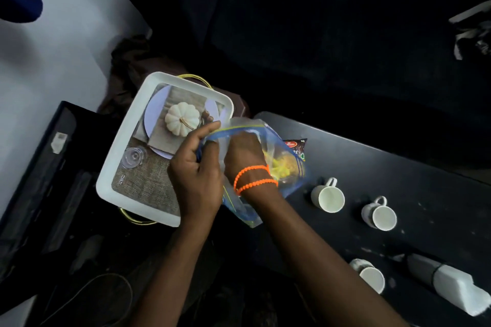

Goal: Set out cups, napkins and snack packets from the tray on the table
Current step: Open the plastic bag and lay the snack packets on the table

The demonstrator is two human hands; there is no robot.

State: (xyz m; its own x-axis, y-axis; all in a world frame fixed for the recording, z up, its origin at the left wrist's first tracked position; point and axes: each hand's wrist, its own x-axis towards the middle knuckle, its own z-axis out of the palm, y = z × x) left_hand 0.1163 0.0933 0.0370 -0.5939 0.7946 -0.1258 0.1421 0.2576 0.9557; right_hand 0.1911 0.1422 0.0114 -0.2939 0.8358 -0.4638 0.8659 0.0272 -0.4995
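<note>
A white tray with a printed pumpkin picture on its bottom sits left of the dark table. My left hand grips the open rim of a clear zip bag with blue edges. My right hand, orange bead bracelets on its wrist, reaches inside the bag beside yellow snack pieces. A dark snack packet lies on the table just behind the bag. Three white cups stand on the table to the right.
A white wrapped roll lies at the table's near right edge. A dark sofa fills the background. A black box stands left of the tray, and a cable trails on the floor.
</note>
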